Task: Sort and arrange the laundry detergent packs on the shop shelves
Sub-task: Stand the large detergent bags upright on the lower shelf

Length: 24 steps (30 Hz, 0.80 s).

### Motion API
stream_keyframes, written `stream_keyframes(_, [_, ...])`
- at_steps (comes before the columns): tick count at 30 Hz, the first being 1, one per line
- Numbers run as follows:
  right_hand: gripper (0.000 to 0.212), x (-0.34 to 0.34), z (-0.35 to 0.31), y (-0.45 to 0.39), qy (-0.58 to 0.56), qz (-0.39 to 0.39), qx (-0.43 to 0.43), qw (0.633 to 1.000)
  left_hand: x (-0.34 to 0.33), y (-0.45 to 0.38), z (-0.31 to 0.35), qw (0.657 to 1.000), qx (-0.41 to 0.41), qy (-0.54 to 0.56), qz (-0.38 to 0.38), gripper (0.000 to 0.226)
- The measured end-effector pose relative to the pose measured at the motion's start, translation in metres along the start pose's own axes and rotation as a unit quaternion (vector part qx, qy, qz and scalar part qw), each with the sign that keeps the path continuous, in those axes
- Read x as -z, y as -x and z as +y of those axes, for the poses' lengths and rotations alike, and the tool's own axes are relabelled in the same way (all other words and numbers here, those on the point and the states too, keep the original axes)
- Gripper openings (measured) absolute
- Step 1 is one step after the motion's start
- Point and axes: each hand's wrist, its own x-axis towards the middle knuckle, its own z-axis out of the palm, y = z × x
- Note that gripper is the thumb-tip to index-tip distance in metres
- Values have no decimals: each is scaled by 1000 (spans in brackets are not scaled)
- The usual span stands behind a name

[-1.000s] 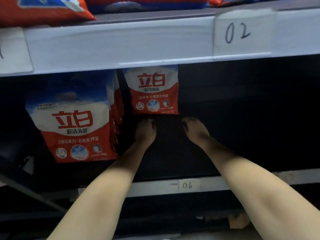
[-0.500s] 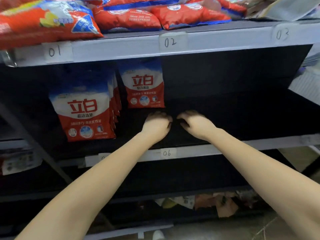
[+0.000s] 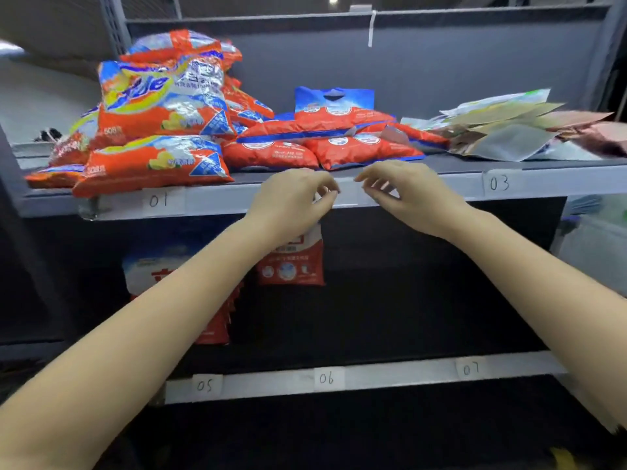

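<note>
Left hand (image 3: 291,198): raised in front of the top shelf (image 3: 424,186) edge, fingers loosely curled, holding nothing.
Right hand (image 3: 403,195): level with the left, just beside it, fingers relaxed and bent, empty.
Red packs (image 3: 325,144): lying flat in a loose heap on the top shelf, just behind both hands; one blue-topped pack leans up at the back.
Orange packs (image 3: 159,110): a taller, untidy pile at the left end of the same shelf, above label 01.
Standing packs (image 3: 291,262): upright on the middle shelf (image 3: 373,376), partly hidden by the left forearm.
Foil bags (image 3: 509,130): flat stack at the right, near label 03.
Handling: probably soft, slumping pouches with glossy, slippery film, moderately heavy.
Where to hold: likely both side edges, or the top seam with its cut-out handle.
Next step: probably lifting the nearest red pack.
</note>
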Motion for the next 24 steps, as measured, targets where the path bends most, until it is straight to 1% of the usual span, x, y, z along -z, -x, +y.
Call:
stream_keyframes(3, [18, 8, 9, -25, 1, 35, 9, 999, 7, -22, -15, 1000, 6, -12, 24, 23])
stream_keyframes(5, [20, 9, 20, -44, 7, 36, -6, 999, 7, -40, -29, 999, 18, -33, 32, 24])
stream_keyframes(9, [22, 0, 47, -89, 42, 18, -65, 997, -2, -85, -60, 995, 51, -82, 27, 27])
stream_keyframes(13, [35, -13, 66, -135, 110, -38, -100, 988, -10, -129, -88, 983, 87, -160, -28, 40])
stream_keyframes(15, [38, -22, 73, -151, 115, -57, -92, 987, -15, -144, -99, 981, 98, -158, -60, 48])
stream_keyframes(18, [36, -36, 82, -161, 109, -50, -62, 991, -24, -156, -112, 984, 97, -125, -87, 53])
stream_keyframes(21, [31, -42, 88, -160, 102, -26, -41, 994, -27, -160, -115, 984, 78, -140, -75, 49])
stream_keyframes(24, [28, -41, 87, -160, 113, -20, -28, 993, -29, -158, -114, 976, 55, -203, -51, 42])
